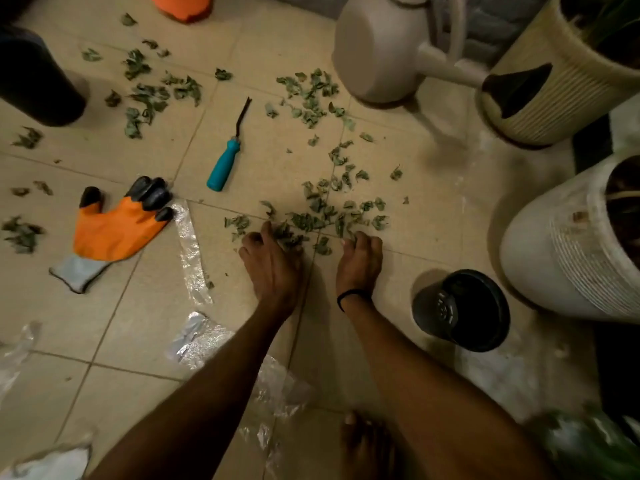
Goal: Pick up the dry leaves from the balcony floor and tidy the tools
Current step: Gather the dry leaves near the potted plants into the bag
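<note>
Dry leaves (322,216) — mostly still scattered | left hand (270,258) closing on a clump, right hand (358,258) curled raking | weeder (227,154), glove (117,226) untidied — early stage

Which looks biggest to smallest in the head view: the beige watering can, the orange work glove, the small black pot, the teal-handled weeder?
1. Beige watering can
2. Orange work glove
3. Small black pot, close to the glove, unsure
4. Teal-handled weeder

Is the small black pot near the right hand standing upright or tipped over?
Tipped over. The small black pot lies on its side on the floor tiles, its round opening facing sideways, right of the right hand.
</note>
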A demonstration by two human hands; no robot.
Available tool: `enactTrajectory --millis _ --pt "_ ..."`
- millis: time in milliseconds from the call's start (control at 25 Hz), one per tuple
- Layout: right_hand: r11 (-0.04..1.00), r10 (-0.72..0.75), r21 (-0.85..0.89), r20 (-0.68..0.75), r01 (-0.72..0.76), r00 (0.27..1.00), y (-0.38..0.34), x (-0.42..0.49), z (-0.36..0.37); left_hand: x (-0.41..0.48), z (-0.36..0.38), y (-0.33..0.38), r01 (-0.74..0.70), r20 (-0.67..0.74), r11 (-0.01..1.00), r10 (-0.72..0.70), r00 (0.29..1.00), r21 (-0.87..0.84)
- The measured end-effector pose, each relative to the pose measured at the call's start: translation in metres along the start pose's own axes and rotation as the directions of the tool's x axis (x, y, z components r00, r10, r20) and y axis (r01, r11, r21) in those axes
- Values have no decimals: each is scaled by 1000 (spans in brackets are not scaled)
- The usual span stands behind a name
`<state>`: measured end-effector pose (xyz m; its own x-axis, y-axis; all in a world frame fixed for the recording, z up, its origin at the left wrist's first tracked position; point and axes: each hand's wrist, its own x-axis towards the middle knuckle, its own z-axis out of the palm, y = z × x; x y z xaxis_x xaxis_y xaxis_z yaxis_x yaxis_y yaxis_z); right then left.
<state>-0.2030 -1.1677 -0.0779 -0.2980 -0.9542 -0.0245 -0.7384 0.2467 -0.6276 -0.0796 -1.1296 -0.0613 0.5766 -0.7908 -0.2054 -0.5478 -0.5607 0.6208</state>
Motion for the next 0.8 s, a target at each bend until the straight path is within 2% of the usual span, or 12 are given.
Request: enactTrajectory --millis 120,240,320,480,600,640,720,800 --pt "1000 -6 21 129 3 992 -1 2 -8 -2 12 -2 -94 -18 995 94 995 -25" --pt "999 -1 -52 99 6 995 -2 2 -12 -7 12 1 -103 -53 994 101 993 -38" --pt "992 -18 -126 76 27 997 -1 0 -12 -8 7 3 -76 -60 987 68 996 -145" --pt "985 -81 -137 173 106 982 4 9 -9 6 -2 0 -9 -46 929 -9 999 -371" --pt "960 -206 -155 176 234 963 9 17 -3 7 -7 9 147 -7 846 -175 985 -512" --pt "950 -227 -174 177 258 958 8 19 -2 6 -8 11 157 -8 833 -191 982 -531" --pt "959 -188 -189 128 210 974 3 21 0 8 -9 14 141 -8 845 -169 986 -516" --pt "994 -68 -87 10 68 998 -4 22 3 15 -6 13 60 -15 918 -72 997 -392"
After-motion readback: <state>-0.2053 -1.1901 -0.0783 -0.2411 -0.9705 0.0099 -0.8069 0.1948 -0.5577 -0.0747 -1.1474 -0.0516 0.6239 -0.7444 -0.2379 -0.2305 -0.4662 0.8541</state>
